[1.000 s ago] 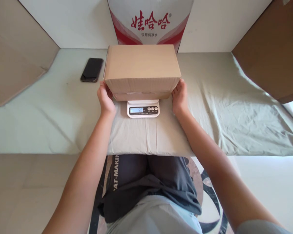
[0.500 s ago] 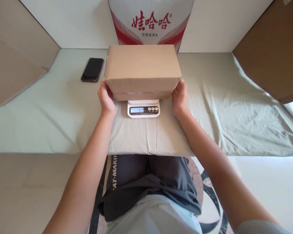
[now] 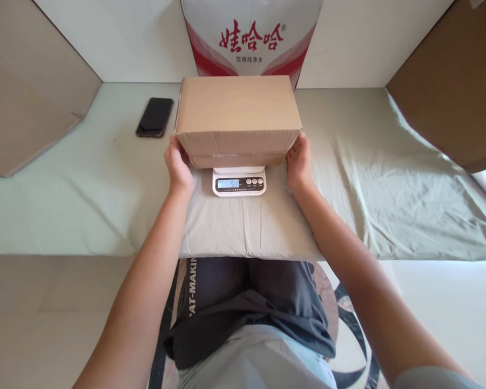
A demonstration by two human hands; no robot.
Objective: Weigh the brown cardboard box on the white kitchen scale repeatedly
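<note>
Left hand (image 3: 179, 170) and right hand (image 3: 300, 166): fingers (image 3: 294, 151) at the lower sides of brown carton (image 3: 238, 105), eight and four o'clock, partly hidden; whether gripping, cannot tell. White digital scale (image 3: 239, 182): beneath carton, showing at six o'clock. Black phone (image 3: 155, 117): nine o'clock. Printed box (image 3: 251, 40): twelve.

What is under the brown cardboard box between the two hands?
A white digital scale: its display, buttons and the platform's front edge show below the brown cardboard box. The rest of the platform and the box's underside are hidden.
</note>
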